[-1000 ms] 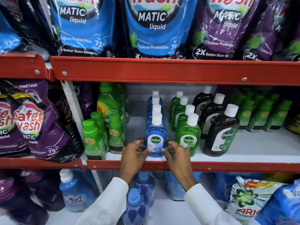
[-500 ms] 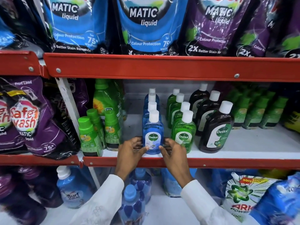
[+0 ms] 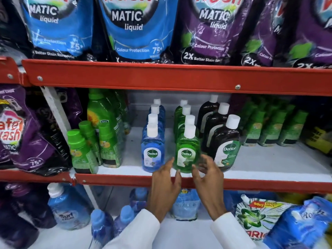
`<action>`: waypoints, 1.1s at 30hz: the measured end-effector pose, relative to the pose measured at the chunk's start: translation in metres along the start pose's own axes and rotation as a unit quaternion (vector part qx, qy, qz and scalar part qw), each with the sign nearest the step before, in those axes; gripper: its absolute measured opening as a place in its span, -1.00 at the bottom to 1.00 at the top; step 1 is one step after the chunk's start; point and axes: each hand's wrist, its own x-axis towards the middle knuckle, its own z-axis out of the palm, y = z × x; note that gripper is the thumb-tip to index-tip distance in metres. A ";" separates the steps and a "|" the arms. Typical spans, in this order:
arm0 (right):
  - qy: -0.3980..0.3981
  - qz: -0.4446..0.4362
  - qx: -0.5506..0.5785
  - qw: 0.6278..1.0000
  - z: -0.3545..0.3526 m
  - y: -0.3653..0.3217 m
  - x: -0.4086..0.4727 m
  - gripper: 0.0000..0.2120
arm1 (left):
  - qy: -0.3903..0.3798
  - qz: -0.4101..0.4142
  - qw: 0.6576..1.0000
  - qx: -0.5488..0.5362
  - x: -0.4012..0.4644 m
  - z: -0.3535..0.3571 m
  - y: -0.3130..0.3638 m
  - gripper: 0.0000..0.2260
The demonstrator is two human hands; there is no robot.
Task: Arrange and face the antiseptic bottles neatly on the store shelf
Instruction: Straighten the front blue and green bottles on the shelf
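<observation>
The front green bottle [image 3: 186, 151] stood upright at the shelf [image 3: 269, 164] edge, label forward, between the blue bottle [image 3: 152, 153] and brown bottle [image 3: 226, 150]. Your left hand [image 3: 166, 184] and right hand [image 3: 208, 178] flanked its base, fingers spread and blurred; I couldn't tell whether they touched it.

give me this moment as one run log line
stage: facing green row | left hand: open, beside front green bottle | right hand: open, other side | front blue bottle: label forward
</observation>
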 end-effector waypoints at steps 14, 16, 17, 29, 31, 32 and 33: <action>-0.034 0.006 -0.002 0.999 -0.011 0.018 0.021 -0.75 | 0.012 -0.058 0.998 -0.003 0.021 0.022 0.007 -0.78; -0.032 0.003 -0.008 0.999 -0.012 0.018 0.021 -0.75 | 0.023 -0.055 0.998 0.003 0.021 0.022 0.010 -0.78; -0.033 0.002 -0.007 0.999 -0.012 0.017 0.021 -0.75 | 0.025 -0.053 0.998 0.005 0.021 0.022 0.011 -0.78; 0.117 0.012 0.049 0.992 -0.086 0.057 0.044 -0.67 | 0.128 0.035 0.991 -0.021 -0.010 0.051 0.052 -0.84; 0.018 0.035 0.033 0.999 -0.092 0.071 0.059 -0.55 | 0.070 0.015 0.997 -0.011 -0.008 0.068 0.062 -0.75; -0.037 0.037 0.026 0.998 -0.094 0.075 0.065 -0.53 | 0.045 0.010 0.999 -0.002 -0.006 0.076 0.065 -0.69; -0.083 0.035 0.015 0.996 -0.095 0.077 0.068 -0.53 | 0.023 0.008 1.000 0.011 -0.004 0.082 0.065 -0.64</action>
